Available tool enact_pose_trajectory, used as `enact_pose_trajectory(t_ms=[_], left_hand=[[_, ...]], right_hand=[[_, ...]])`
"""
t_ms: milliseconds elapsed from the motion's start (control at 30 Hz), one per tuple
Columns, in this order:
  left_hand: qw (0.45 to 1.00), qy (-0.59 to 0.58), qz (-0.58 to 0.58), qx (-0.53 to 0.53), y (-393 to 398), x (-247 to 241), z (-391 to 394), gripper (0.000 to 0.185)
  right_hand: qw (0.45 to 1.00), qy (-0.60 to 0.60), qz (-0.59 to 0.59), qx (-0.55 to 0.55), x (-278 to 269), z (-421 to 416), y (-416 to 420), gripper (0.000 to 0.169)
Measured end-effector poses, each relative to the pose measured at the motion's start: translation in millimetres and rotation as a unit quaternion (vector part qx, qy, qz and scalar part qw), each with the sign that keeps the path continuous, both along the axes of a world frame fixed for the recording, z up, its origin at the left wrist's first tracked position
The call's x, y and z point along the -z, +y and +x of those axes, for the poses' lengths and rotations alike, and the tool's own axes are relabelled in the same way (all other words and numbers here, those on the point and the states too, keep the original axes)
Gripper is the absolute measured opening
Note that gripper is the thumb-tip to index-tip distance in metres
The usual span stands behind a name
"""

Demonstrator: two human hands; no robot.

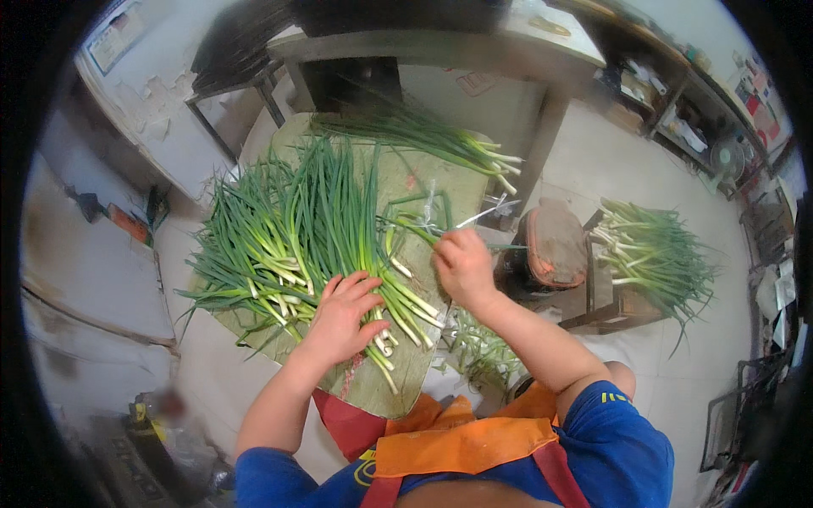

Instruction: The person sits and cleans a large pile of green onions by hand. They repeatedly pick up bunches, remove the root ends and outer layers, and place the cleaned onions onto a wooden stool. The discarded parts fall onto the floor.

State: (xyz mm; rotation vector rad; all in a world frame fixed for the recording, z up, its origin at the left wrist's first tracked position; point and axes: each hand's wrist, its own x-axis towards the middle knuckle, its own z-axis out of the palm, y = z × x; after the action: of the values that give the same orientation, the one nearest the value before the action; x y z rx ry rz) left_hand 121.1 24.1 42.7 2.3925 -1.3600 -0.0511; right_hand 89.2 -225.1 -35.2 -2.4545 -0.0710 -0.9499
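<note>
My left hand (346, 317) lies on the white ends of a heap of scallions (305, 216), its fingers apart. Several stalks fan out past its thumb toward me. Right of the heap, my right hand (467, 263) is closed on a green scallion leaf (422, 233); a thin leaf end sticks out beyond the knuckles. One short scallion with roots (399, 263) lies between the hands. A clear plastic strip (430, 206) and a white strip (486, 214) are just beyond my right hand. Everything rests on a greenish covered tabletop (397, 397).
Another bunch of scallions (444, 136) lies at the table's far edge. To the right stand a dark container with an orange-rimmed lid (559, 247) and a wooden stool (591, 317) bearing more scallions (660, 254). Leaf trimmings (486, 355) lie below my right forearm.
</note>
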Motion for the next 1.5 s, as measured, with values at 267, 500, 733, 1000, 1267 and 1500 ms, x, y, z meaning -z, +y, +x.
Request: enact_pose_trajectory(t_ms=[267,500,733,1000,1267,1500], left_hand=[[0.904,0.234,-0.287,-0.214,-16,22,-22,0.025],[0.497,0.722,-0.47,-0.101,-42,40,-99,0.04],[0.58,0.708,-0.396,-0.067,-89,49,-159,0.045],[0.573,0.679,-0.45,-0.091,-102,34,-168,0.039],[0.54,0.64,-0.53,-0.131,-90,22,-163,0.029],[0.524,0.612,-0.57,-0.16,-86,13,-146,0.025]], right_hand=[[0.956,0.191,0.219,-0.048,-31,4,42,0.023],[0.805,0.348,0.419,-0.234,-33,-185,30,0.025],[0.889,0.155,0.429,-0.051,-32,-230,19,0.03],[0.833,0.135,0.535,-0.037,-33,-251,11,0.013],[0.993,0.049,0.109,0.008,22,-289,-17,0.014],[0.982,0.031,0.183,-0.022,31,-284,-18,0.021]])
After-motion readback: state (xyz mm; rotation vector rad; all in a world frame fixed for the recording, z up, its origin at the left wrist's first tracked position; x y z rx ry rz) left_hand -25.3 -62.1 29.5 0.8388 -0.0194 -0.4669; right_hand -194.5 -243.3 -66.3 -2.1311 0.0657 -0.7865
